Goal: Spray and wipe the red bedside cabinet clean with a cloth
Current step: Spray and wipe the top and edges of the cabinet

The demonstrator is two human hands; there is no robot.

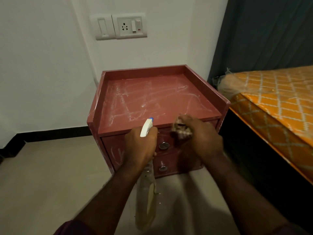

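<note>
The red bedside cabinet (157,102) stands against the white wall, its raised-edge top streaked with white marks. Two drawers with round metal knobs show on its front. My left hand (141,146) grips a spray bottle (147,127) by the neck; its white head with a blue nozzle points at the cabinet's front edge, and the clear body hangs below my wrist. My right hand (201,138) holds a bunched brownish cloth (180,130) just in front of the top drawer, beside the bottle.
A bed with an orange patterned mattress (274,99) stands close on the right, dark curtain (264,34) behind it. A switch and socket panel (121,27) is on the wall above the cabinet. Beige tiled floor (50,175) lies open to the left.
</note>
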